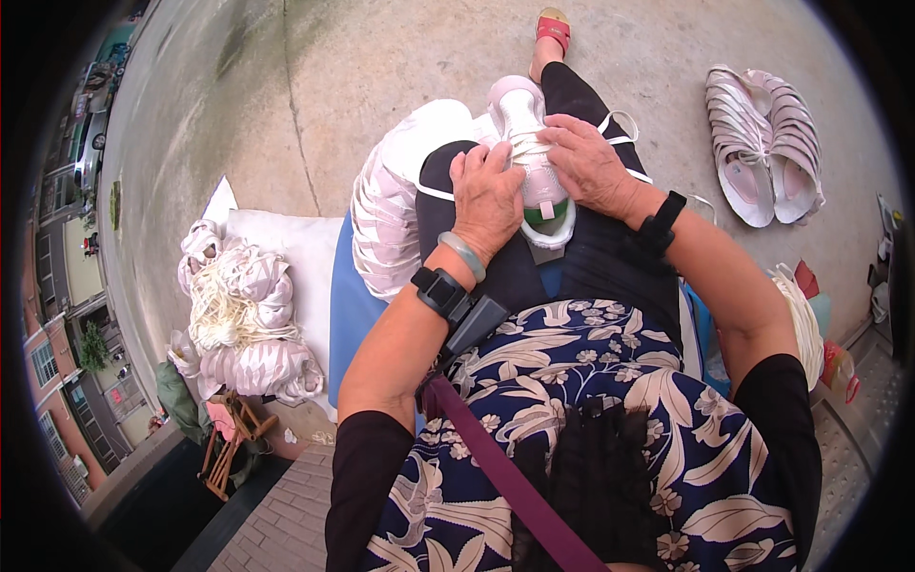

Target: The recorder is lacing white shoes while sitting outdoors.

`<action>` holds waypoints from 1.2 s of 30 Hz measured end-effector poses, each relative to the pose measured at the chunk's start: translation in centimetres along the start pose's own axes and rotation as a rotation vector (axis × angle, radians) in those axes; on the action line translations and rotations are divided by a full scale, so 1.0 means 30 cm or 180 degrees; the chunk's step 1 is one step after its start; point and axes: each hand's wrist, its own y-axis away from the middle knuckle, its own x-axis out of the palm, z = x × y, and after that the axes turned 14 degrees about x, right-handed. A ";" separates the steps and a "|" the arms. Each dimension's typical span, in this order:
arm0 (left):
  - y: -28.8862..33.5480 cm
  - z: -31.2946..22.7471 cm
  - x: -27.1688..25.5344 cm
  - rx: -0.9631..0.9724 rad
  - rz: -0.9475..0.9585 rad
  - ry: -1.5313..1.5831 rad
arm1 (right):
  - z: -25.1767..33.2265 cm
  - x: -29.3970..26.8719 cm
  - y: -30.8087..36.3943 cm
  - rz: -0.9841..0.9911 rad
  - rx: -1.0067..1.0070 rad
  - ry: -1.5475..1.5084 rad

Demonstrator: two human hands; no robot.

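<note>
A pale pink and white lace-up shoe (541, 181) with a green lining lies across my lap, its toe pointing away from me. My left hand (488, 195) grips its left side, fingers curled beside the lacing. On the other side, my right hand (589, 164) is closed over the edge of the lacing, fingertips on the white rows. Loose white shoelace (436, 192) loops out past my left hand, and more lace trails by my right wrist. Exactly what the fingertips pinch is partly hidden.
A curved stack of pink-white shoe parts (386, 214) leans by my left leg. Farther left, a heap of cream laces (233, 305) lies among more shoe parts on a white sheet (305, 253). Two nested rows of shoe parts (748, 157) rest on the concrete floor (381, 57) at right.
</note>
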 end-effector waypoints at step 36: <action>-0.020 0.028 0.040 -0.0260 -0.0128 0.0583 | -0.022 0.018 0.008 0.0188 0.0606 -0.0756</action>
